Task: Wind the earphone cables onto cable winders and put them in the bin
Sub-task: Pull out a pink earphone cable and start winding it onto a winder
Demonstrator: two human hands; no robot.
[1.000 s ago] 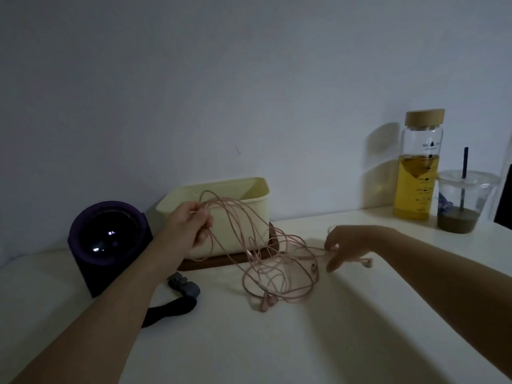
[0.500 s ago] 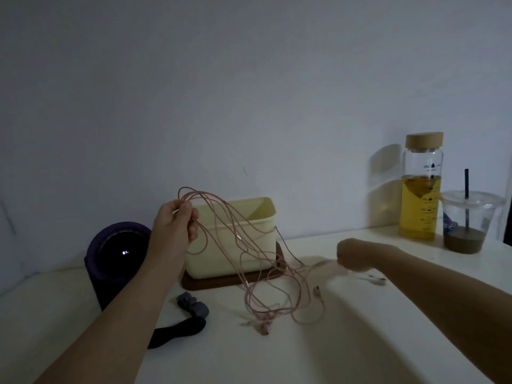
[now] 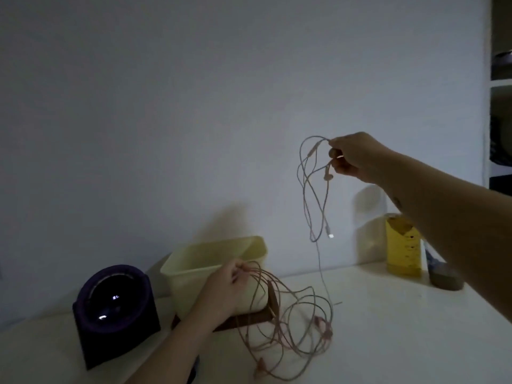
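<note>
My right hand (image 3: 353,156) is raised high at the right and pinches one pink earphone cable (image 3: 313,195), whose loops and plug hang down in the air. A strand of it runs down to the table. My left hand (image 3: 224,289) is low in front of the cream bin (image 3: 194,259) and pinches a bunch of tangled pink earphone cables (image 3: 288,325). That tangle spreads over the white table (image 3: 388,328), with earbuds lying at its right and front. No cable winder is visible.
A dark purple round speaker (image 3: 113,306) stands at the left. The bin sits on a brown board (image 3: 246,320). A glass bottle of yellow liquid (image 3: 401,245) and a plastic cup (image 3: 446,278) stand at the back right, partly behind my right forearm. Shelves show at the far right.
My right hand has risen from the table high into the air, lifting one cable out of the tangle. My left hand has dropped lower, in front of the bin, with the other cables.
</note>
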